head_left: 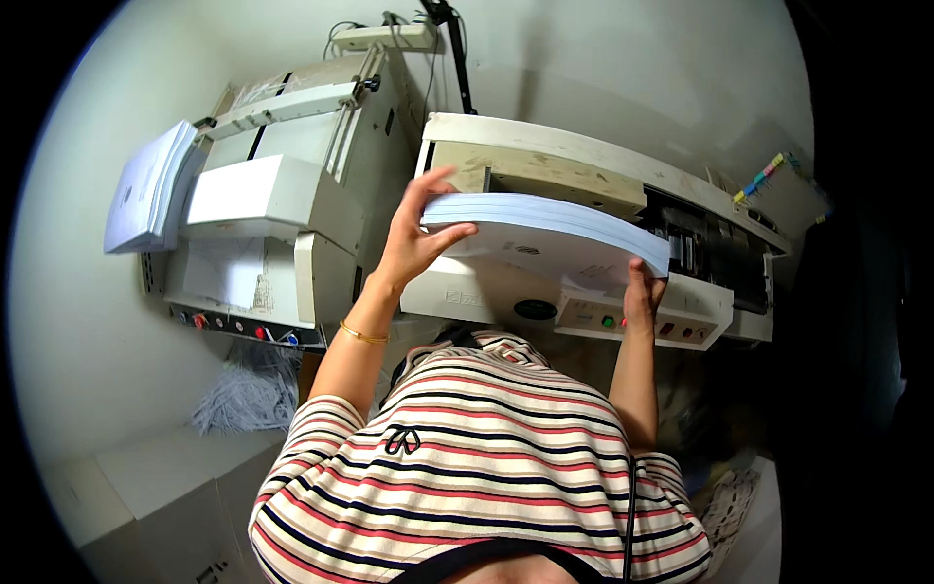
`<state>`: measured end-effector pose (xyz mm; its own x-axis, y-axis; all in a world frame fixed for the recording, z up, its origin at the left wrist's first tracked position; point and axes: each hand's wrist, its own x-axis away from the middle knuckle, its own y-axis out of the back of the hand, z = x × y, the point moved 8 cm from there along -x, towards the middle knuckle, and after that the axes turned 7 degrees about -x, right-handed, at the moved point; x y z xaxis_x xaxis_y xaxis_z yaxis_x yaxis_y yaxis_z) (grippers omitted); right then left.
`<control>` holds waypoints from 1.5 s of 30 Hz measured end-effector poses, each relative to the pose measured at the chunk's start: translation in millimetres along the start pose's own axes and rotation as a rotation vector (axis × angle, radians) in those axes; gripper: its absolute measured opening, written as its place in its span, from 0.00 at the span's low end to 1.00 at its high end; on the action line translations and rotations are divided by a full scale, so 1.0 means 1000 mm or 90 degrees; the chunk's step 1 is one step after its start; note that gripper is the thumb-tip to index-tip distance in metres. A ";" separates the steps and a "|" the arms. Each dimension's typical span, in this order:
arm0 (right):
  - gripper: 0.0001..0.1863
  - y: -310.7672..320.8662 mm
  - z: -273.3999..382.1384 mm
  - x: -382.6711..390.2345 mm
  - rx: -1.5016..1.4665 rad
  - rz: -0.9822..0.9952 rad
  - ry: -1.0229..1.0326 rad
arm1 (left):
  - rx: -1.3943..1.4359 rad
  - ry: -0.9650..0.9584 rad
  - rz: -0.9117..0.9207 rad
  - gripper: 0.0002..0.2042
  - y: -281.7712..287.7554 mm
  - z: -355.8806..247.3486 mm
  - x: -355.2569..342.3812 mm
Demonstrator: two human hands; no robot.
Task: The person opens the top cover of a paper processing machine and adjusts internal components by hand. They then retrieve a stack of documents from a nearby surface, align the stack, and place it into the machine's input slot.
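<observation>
I hold a thick stack of booklets (545, 229) with pale page edges and a lightly printed grey-white face. It sits at the front of the beige binding machine (574, 146), spine or edges tilted up toward me. At its left end is my left hand (416, 229), the thumb across the printed face and the fingers over the back edge, one fingertip raised and slightly blurred. My right hand (642, 297) grips the lower right corner, thumb on the face, the other fingers mostly hidden beneath. The stack hides part of the machine's front top.
A paper cutting machine (263, 185) stands at the left, another stack of printed booklets (151, 190) on its left side. Paper shreds (248, 389) heap below it. Buttons line the binding machine's control panel (637, 321). A power strip (384, 37) lies at the back, beside a black pole (455, 58).
</observation>
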<state>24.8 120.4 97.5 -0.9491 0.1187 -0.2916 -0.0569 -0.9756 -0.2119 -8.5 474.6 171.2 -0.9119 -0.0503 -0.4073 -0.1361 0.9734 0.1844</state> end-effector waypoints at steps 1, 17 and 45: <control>0.27 0.002 0.000 0.002 0.017 -0.007 -0.011 | 0.056 0.019 -0.023 0.43 -0.001 0.005 0.000; 0.30 0.000 -0.016 -0.003 -0.055 -0.051 0.016 | 0.023 0.158 0.005 0.22 -0.013 0.055 0.010; 0.31 0.010 -0.031 -0.019 -0.082 -0.039 -0.069 | 0.086 0.082 0.014 0.26 -0.003 0.038 0.007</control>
<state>52.2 114.3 72.1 -0.9734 0.1493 -0.1740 -0.0815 -0.9347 -0.3460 0.8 479.7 133.7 -0.9571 -0.0481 -0.2857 -0.0698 0.9954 0.0661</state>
